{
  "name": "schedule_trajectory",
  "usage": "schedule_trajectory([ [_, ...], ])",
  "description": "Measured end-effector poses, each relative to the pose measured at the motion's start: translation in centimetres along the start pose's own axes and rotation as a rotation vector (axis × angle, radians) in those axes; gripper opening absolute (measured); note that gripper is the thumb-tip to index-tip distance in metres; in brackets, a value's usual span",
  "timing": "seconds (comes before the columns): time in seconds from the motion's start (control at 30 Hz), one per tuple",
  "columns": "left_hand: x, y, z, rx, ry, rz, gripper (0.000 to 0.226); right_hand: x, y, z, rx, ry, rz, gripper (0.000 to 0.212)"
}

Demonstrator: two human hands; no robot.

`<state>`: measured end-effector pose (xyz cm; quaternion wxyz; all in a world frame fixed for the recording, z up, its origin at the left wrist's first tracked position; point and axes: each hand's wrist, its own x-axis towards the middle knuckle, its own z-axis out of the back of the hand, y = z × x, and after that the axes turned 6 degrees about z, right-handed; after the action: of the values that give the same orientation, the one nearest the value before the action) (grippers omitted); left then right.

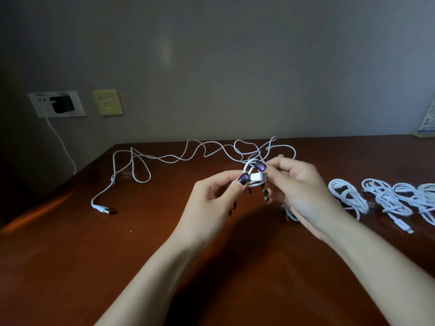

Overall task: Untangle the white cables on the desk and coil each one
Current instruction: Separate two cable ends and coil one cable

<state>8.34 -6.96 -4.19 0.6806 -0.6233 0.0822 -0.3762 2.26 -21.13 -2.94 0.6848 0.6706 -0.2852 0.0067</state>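
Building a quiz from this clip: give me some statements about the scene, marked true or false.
1. The left hand and the right hand both hold a white cable end above the desk. True.
2. The coiled cables lie on the desk's left side. False: they lie on its right side.
3. A black charger sits in the wall outlet. True.
4. The loose cable is neatly coiled. False: it sprawls in open loops across the desk.

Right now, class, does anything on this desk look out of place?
The long white cable sprawls in loose crossing loops across the desk, unlike the coiled cables at right; left hand and right hand pinch its end.
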Motion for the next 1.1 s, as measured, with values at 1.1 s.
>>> schedule_trajectory([
  [1.1, 0.0, 1.3, 1.0, -0.191, 0.336, 0.240, 0.018, -0.6, 0.0, 0.2, 0.189, 0.126, -0.340, 0.013],
])
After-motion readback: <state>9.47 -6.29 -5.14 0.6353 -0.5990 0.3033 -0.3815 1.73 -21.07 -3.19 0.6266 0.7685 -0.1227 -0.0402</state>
